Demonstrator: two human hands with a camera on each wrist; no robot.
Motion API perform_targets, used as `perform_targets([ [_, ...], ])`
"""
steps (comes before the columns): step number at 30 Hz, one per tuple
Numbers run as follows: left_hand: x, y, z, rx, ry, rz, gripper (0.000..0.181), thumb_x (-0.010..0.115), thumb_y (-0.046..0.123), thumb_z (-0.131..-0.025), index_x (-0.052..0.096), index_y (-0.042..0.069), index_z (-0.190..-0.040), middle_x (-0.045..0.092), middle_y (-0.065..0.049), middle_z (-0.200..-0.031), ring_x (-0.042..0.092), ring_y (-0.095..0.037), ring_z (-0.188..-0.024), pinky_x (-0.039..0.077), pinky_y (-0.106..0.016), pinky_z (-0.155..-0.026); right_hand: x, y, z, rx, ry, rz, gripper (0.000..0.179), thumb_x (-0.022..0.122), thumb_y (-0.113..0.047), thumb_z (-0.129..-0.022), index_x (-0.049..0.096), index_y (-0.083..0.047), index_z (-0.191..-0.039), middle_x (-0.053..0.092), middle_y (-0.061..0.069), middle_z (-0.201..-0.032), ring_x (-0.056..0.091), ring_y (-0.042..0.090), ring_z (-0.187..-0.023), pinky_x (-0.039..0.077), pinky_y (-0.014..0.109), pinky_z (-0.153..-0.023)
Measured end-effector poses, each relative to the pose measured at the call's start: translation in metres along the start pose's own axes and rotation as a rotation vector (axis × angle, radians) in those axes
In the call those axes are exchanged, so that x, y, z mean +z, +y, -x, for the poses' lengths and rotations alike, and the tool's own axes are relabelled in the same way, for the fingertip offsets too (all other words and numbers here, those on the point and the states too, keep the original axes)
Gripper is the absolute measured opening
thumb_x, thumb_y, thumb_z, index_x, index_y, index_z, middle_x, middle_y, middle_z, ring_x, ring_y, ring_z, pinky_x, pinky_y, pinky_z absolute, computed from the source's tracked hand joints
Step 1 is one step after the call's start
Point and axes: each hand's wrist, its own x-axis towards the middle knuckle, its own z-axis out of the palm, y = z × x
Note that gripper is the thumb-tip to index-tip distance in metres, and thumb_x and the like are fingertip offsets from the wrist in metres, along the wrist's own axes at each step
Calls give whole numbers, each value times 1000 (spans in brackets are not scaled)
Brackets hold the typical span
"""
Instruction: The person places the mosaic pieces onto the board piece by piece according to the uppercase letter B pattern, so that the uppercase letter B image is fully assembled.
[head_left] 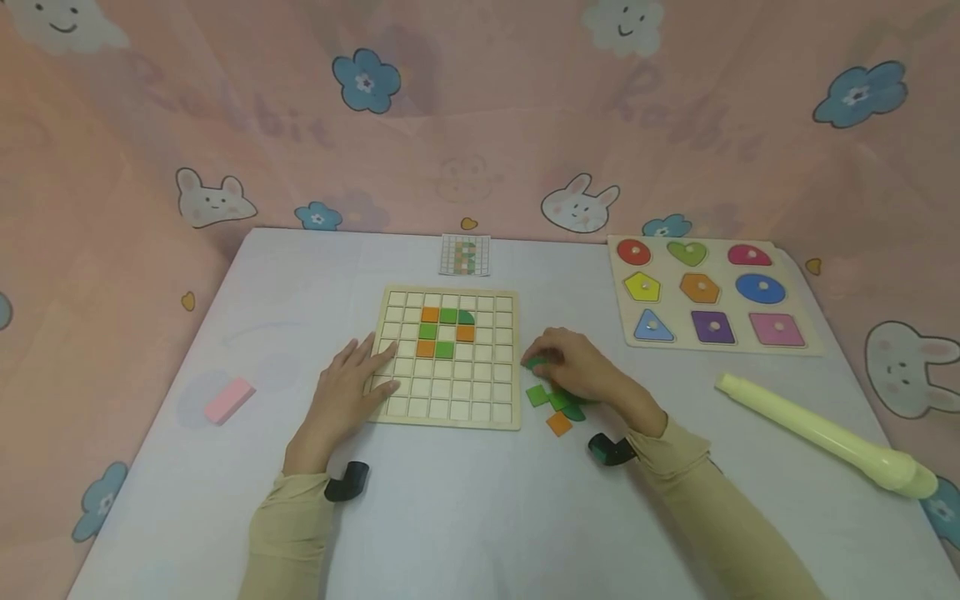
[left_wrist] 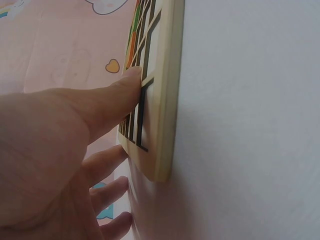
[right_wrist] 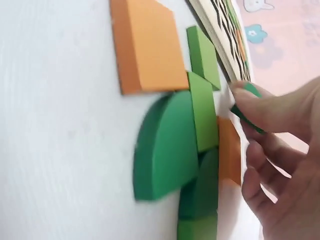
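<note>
A wooden grid board (head_left: 452,422) lies flat, with orange, green and dark green tiles set in a ring in its upper middle squares. At the board's left edge my left hand (head_left: 347,400) rests with fingers spread; its thumb (left_wrist: 117,95) presses on the grid, seen close in the left wrist view. Right of the board, my right hand (head_left: 573,364) pinches a dark green tile (right_wrist: 246,120) between thumb and fingers. Beneath and beside that hand lie loose tiles: a green square (head_left: 537,395), an orange square (head_left: 559,425) and a dark green rounded tile (right_wrist: 167,150), among several others.
Behind the board is a small card (head_left: 465,255) printed with a coloured grid pattern. A shape puzzle board (head_left: 720,333) with knobbed pieces lies at the back right, a pale yellow stick (head_left: 817,429) in front of it. A pink block (head_left: 229,401) sits on the left.
</note>
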Motion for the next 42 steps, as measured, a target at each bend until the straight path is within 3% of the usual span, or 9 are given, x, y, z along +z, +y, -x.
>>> perform_targets([
  [8,0,0,0,12,4,1,63,65,31,-105,43,19,-163,23,-19,-176,15,-48,-163,17,-75,-126,13,-12,-11,-19,166,-154,11,80,-4,-92,73,-8,-100,69,6,-91,60,20,-85,50,28,-75],
  [15,0,-1,1,18,9,-1,63,65,31,-105,43,19,-163,23,-19,-176,15,-48,-163,17,-75,-126,32,-28,-23,-74,194,-217,10,80,-2,-92,75,-4,-100,77,11,-99,70,16,-83,58,23,-76],
  [26,0,-2,1,24,10,0,62,65,31,-106,43,19,-163,23,-18,-176,15,-48,-163,17,-77,-125,49,-45,-49,-60,201,-194,9,80,-7,-95,80,-4,-103,80,11,-99,72,19,-86,58,27,-79],
  [36,1,-3,0,24,12,-2,62,66,30,-105,44,18,-163,24,-20,-175,16,-49,-162,18,-76,-125,56,-56,-61,-15,203,-95,10,80,-10,-94,81,-3,-102,70,9,-91,57,16,-76,46,22,-68],
  [42,1,-3,-1,23,11,-6,63,66,30,-105,44,18,-163,24,-19,-175,16,-49,-162,19,-76,-124,56,-58,-63,23,195,-50,10,82,-11,-93,80,-4,-99,69,9,-94,55,16,-76,43,24,-68],
])
